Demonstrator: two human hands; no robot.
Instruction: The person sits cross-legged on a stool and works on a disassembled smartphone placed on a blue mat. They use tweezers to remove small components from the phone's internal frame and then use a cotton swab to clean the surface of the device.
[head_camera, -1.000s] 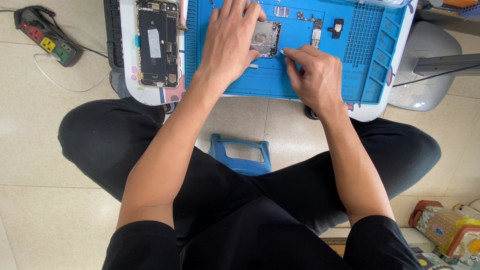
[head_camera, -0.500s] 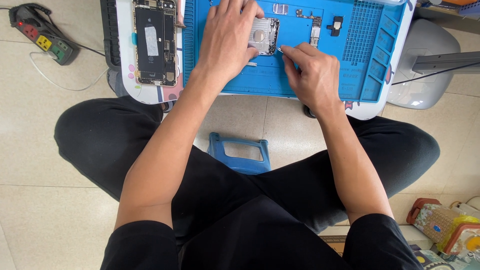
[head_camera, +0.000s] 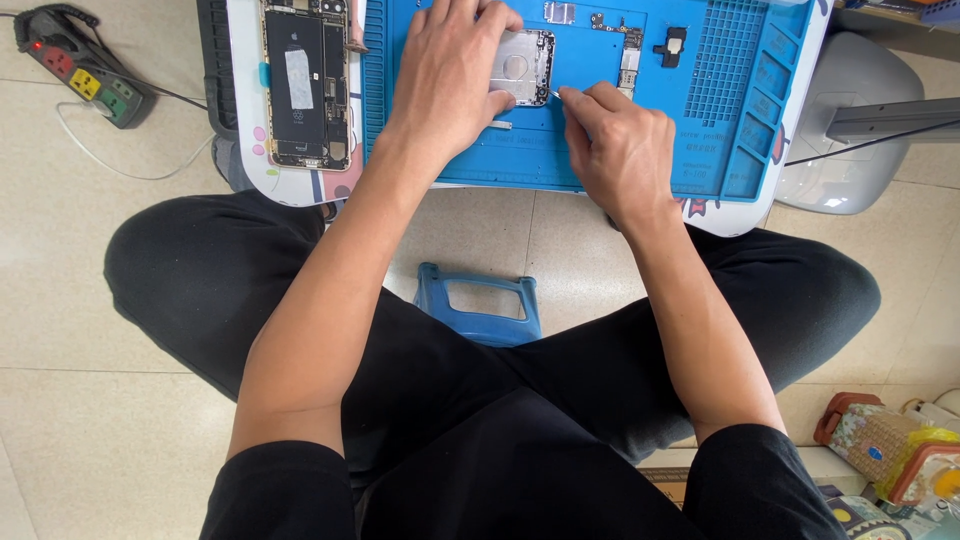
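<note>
A shiny metal plate is pressed down on the blue mat by the flat, unclenched left hand; a thin tool is pinched by the right hand.

Mat, near edge: bare blue strip between the two wrists; open to a hand.
Mat, centre: left hand on metal plate; right hand just beside it, blocking.
Mat, far edge: small board parts and black part lie there.
Mat, right edge: ridged compartments, mostly bare.
Table, left edge: opened phone fills it.
</note>
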